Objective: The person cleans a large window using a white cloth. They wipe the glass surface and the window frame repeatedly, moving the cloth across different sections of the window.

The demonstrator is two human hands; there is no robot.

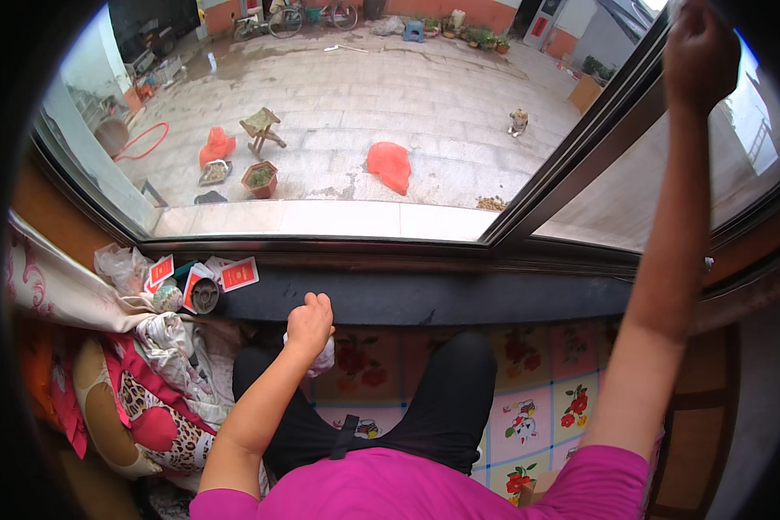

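Observation:
My right hand [700, 61] is raised high against the sliding window's right pane [615, 186], the arm stretched out. Its fingers look closed, and a bit of something pale shows at the top edge of the picture, too blurred to name. Lower down, my left hand [308, 322] is closed just in front of the dark window sill [390, 293]. A crumpled pale cloth [323, 359] hangs below its fingers, over my left thigh. The window's metal frame [572, 143] slants between the two panes.
On the sill's left end are red-and-white packets [239, 275], a dark round tin [204, 295] and a plastic bag [121, 267]. A curtain [69, 277] and piled clothes [160, 381] lie left. Outside, a paved yard holds a stool [261, 128] and a small dog [517, 122].

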